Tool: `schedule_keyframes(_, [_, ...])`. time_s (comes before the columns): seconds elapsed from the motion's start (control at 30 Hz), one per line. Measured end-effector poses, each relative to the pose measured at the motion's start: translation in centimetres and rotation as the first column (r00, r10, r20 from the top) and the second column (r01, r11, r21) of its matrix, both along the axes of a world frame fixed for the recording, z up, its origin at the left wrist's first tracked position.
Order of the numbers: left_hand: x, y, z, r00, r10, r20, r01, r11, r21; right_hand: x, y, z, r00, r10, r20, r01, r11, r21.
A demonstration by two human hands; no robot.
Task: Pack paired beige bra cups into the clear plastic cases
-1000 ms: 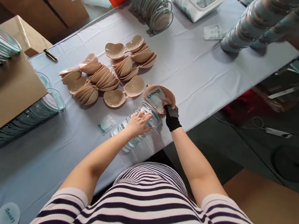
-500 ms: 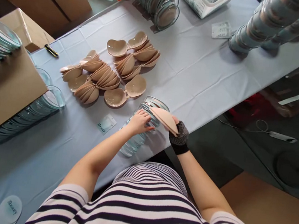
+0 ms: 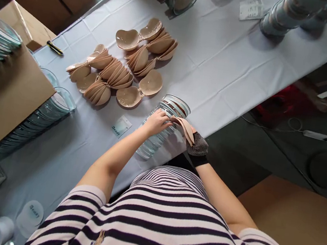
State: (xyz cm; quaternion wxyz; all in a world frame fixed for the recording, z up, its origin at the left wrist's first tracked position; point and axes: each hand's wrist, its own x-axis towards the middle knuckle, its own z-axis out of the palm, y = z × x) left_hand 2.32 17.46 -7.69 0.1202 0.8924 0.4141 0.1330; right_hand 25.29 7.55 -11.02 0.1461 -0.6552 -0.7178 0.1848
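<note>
Gripping with right fingers (image 3: 193, 130) some beige cups (image 3: 185, 128); cannot tell about left fingers (image 3: 160, 114); could knock clear containers (image 3: 157, 139), toward ten o'clock, askew by tugging.

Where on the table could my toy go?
Bare cloth lies between the beige cups and white tag. Another patch lies between the left tub row and small card. It's crowded around the left hand, right hand and clear stack.

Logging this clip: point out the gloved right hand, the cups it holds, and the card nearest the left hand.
Right hand (image 3: 198, 145): head view, on the glove.
Cups (image 3: 185, 127): head view, middle of their curve.
Card (image 3: 121, 126): head view, mid-face.
</note>
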Motion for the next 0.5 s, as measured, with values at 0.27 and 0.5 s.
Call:
schedule_keyframes(0.27, [-0.2, -1.6, -0.1, 0.997, 0.074, -0.006, -0.074, 0.997, 0.035, -1.7, -1.8, -0.5, 0.993, -0.112, -0.048, 0.114, 0.993, 0.026])
schedule_keyframes(0.5, [-0.4, -0.8, -0.4, 0.997, -0.017, 0.074, 0.018, 1.000, -0.007, -1.5, -0.4, 2.7, 0.996, 0.039, 0.086, -0.034, 0.998, -0.057])
